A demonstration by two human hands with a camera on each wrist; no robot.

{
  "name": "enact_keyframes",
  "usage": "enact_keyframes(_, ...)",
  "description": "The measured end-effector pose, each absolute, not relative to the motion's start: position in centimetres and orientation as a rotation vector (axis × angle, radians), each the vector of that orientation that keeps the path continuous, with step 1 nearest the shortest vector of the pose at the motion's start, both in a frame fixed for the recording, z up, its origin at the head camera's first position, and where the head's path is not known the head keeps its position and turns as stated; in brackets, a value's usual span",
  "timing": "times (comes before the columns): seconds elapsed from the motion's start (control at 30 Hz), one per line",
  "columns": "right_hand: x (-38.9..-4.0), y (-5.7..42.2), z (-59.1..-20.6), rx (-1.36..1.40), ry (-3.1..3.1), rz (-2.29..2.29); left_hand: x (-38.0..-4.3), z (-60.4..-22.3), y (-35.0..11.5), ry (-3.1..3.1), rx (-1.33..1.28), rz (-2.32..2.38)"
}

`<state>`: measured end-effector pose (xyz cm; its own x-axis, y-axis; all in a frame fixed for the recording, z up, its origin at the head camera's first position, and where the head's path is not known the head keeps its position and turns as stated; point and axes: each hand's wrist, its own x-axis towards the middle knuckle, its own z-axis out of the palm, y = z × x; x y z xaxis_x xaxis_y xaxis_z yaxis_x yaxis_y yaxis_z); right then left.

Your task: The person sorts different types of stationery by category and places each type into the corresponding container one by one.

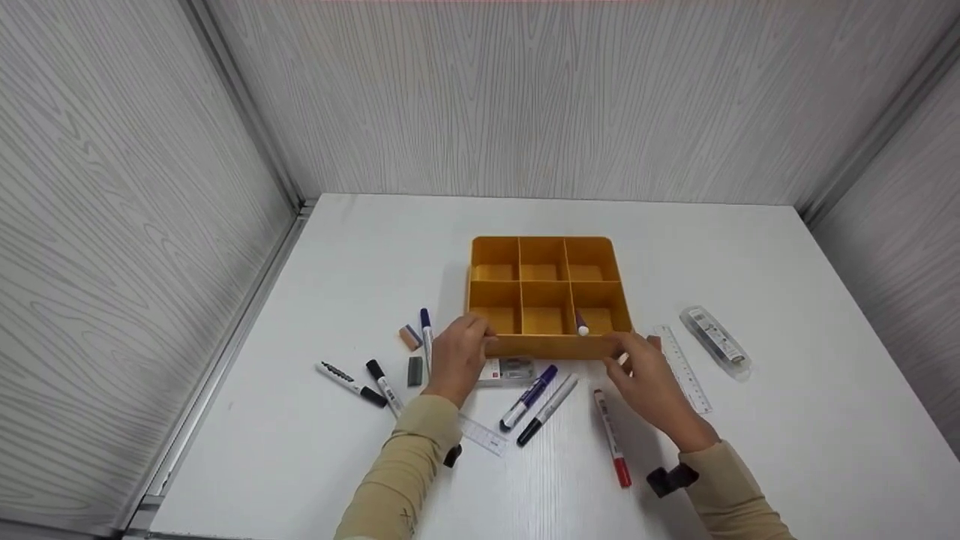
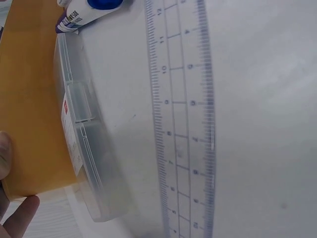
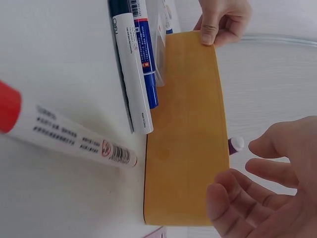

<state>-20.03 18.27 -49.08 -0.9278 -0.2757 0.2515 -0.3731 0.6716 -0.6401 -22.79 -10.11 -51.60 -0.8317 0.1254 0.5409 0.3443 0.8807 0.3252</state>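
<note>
Black and white, one marker [image 1: 350, 383] lies furthest left on the table [image 1: 787, 450], with a black-capped pen [image 1: 385, 387] just beside it, then an orange eraser [image 1: 410, 337], a dark block [image 1: 415, 371] and a blue pen [image 1: 426, 331]. Next, the left hand [image 1: 457, 357] pinches the yellow tray [image 1: 551, 347] at its front left corner, thumb on the front wall. Before the tray, which is mid-table with its six compartments facing up, come a ruler [image 1: 484, 436], a clear case [image 1: 514, 370], a purple marker [image 1: 529, 397] and a white marker [image 1: 548, 409]. A purple stick [image 1: 581, 323] leans in the front right compartment. Past a red marker [image 1: 612, 439], the right hand [image 1: 645, 379] is at the front right corner, fingers loosely bent and parted, with no hold that shows. Further right lie a brown piece [image 1: 655, 342], a second ruler [image 1: 682, 367] and a second case [image 1: 716, 343].

The step in hand looks like positioning the tray; the next move seems to call for the right fingers and thumb to come together on their corner.

The left sleeve [image 1: 405, 469] cuts off the ruler; the left hand covers the blue pen's lower end. I cannot tell whether the right fingertips touch the wall, or whether the tray's base is fully down. The brown piece is partly hidden.
</note>
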Motion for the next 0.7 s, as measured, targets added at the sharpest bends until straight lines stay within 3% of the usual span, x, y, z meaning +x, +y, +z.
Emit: enact_keyframes(0.7, -14.9, 20.2, -49.7, 0.365, -2.901, 1.085, -22.8, -52.0, -10.2, -2.482, -0.338, -0.507)
